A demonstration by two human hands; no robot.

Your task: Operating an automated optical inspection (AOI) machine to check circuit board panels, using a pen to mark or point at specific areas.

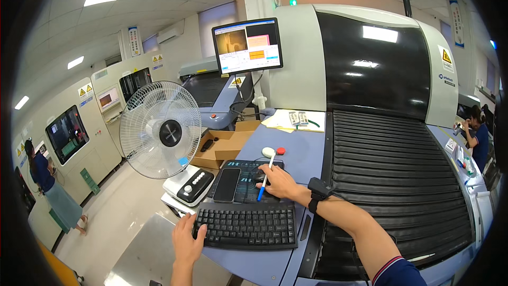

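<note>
My left hand (187,238) is open at the left end of a black keyboard (247,226), its fingers stretched along the keyboard's edge. Farther right, my right hand (281,182) curls over a dark computer mouse (260,177), which it mostly hides. A white marker pen with a blue end (261,193) slants between that hand's fingers. The mouse is on a dark patterned mat (246,172), and a black phone (227,185) lies on the mat's left part. On my right wrist sits a black strapped device (319,190).
A white fan (160,130) and an open cardboard box (227,143) stand left of the mat. Beyond are a lit monitor (247,46) and papers (280,120). The large machine (375,63) has a black ribbed cover (397,180) at right. Two people appear at the sides.
</note>
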